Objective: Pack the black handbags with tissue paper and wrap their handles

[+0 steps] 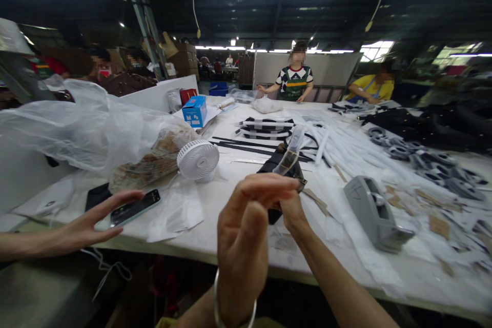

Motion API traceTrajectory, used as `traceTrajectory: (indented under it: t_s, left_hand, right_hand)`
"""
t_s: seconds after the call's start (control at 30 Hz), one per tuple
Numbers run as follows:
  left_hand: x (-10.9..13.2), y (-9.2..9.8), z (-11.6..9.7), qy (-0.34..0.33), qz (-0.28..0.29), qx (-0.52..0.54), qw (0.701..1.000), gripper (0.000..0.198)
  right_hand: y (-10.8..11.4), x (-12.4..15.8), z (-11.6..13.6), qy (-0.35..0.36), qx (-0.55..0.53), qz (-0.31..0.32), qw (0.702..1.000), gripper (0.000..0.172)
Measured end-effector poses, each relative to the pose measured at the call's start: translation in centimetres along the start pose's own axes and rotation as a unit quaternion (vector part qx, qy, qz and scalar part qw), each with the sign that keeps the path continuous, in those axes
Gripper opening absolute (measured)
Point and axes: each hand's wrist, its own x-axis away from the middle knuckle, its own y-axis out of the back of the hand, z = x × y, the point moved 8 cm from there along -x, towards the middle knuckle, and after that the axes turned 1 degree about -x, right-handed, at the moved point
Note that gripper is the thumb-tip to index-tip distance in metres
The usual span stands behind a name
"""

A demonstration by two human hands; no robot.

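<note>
My left hand [244, 230], a bangle at its wrist, is raised over the front of the table. Its fingers are bent over to the right with the thumb apart below them, and nothing shows in it. Just behind it, my right hand [292, 211] is closed on a black strapped piece with metal buckles [269, 165]; the fingertips are mostly hidden by my left hand. A translucent wrapped strip [287, 160] lies across the black piece. Long black straps [246, 147] lie on the table beyond.
At left, another person's hand [105, 215] hovers by a phone [134, 208]. A white fan [198, 160], a bagged bundle [149, 159] and a blue box [194, 111] stand behind. A grey tape dispenser [374, 212] sits right, near white strips [357, 156] and scraps. Coworkers stand across the table [226, 184].
</note>
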Motion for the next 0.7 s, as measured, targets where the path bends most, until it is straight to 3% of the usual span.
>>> traceTrajectory:
  t_s: [0.03, 0.1, 0.2, 0.3, 0.37, 0.7]
  left_hand:
    - [-0.5, -3.0, -0.9, 0.007, -0.017, 0.044, 0.999, 0.038]
    - [-1.5, -7.1, -0.3, 0.028, -0.068, 0.105, 0.992, 0.026]
    - [-2.5, -10.3, 3.7, 0.077, -0.073, 0.086, 0.991, 0.011]
    - [-2.5, -11.3, 7.5, 0.113, -0.039, 0.046, 0.992, 0.01]
    - [-2.3, -11.9, 8.6, 0.123, -0.006, 0.053, 0.991, 0.013]
    - [-2.4, -13.3, 9.5, 0.145, 0.016, 0.102, 0.984, 0.022]
  right_hand:
    - [-0.1, 0.0, -0.1, -0.005, -0.013, 0.008, 1.0, 0.039]
    - [-0.3, 0.0, -0.2, -0.018, -0.04, 0.021, 0.999, 0.039]
    - [-0.2, -0.1, -0.3, -0.028, -0.053, 0.018, 0.998, 0.041]
    - [-0.1, -0.1, -0.3, -0.028, -0.057, 0.016, 0.998, 0.04]
    - [-0.1, -0.2, -0.3, -0.022, -0.057, 0.012, 0.998, 0.04]
    - [0.0, -0.3, -0.2, -0.019, -0.052, 0.002, 0.998, 0.04]
